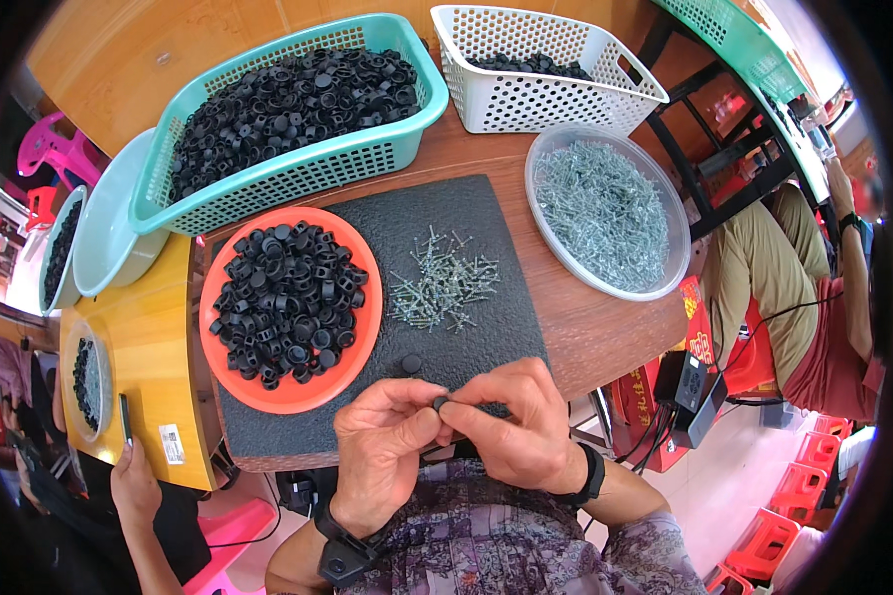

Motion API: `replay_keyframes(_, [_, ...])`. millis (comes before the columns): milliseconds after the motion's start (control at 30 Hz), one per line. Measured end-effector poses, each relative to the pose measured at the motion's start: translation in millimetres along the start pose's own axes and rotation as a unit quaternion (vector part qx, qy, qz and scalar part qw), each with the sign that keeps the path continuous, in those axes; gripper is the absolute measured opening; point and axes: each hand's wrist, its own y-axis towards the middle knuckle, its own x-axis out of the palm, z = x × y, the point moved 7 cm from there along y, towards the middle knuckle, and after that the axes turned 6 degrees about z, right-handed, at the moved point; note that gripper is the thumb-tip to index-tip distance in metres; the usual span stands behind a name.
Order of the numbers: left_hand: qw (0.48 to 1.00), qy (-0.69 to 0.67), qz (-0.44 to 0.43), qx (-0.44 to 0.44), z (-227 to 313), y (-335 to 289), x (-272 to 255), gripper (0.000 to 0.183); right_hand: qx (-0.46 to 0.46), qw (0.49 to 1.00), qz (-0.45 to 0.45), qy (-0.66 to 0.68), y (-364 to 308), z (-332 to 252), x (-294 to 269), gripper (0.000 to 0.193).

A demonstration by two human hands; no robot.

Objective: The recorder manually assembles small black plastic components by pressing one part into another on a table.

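Observation:
Close in front of my body, my left hand [382,441] and my right hand [514,421] meet fingertip to fingertip. Between them they pinch a small black plastic part [440,403], mostly covered by the fingers; whether a screw is in it I cannot tell. Just beyond the hands a round black cap [411,364] lies on the dark foam mat [486,347]. Left of it an orange-red bowl [364,347] holds a heap of black plastic parts [286,297]. A loose pile of silvery screws [442,283] is spread over the middle of the mat.
A teal basket [298,164] full of black parts and a white basket [526,104] stand at the back. A clear tub [680,248] of screws sits at the right. Another person's hand [134,486] holds a phone [125,418] at the left; someone sits at the right.

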Motion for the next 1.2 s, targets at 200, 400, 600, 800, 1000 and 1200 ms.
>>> replay_keyframes(200, [0.999,0.018,-0.023,0.031,8,2,2,0.024,0.129,0.985,0.027,0.108,2,19,-2,0.028])
replay_keyframes(400, [0.999,0.014,-0.016,0.036,6,2,2,0.024,0.121,0.986,0.012,0.110,1,14,-1,0.025])
replay_keyframes(600, [0.999,0.015,-0.019,0.024,3,2,-1,0.025,0.110,0.989,0.014,0.094,-4,13,1,0.023])
replay_keyframes(800, [0.983,0.124,0.005,0.139,19,-3,6,0.032,0.199,0.969,0.017,0.143,-2,16,2,0.020])
replay_keyframes(1000, [0.987,0.110,0.053,0.104,14,1,-1,0.037,0.219,0.967,0.010,0.128,-6,21,6,0.021])
replay_keyframes(1200, [0.990,0.116,0.045,0.070,13,1,3,0.032,0.218,0.968,0.006,0.122,-7,20,7,0.020])
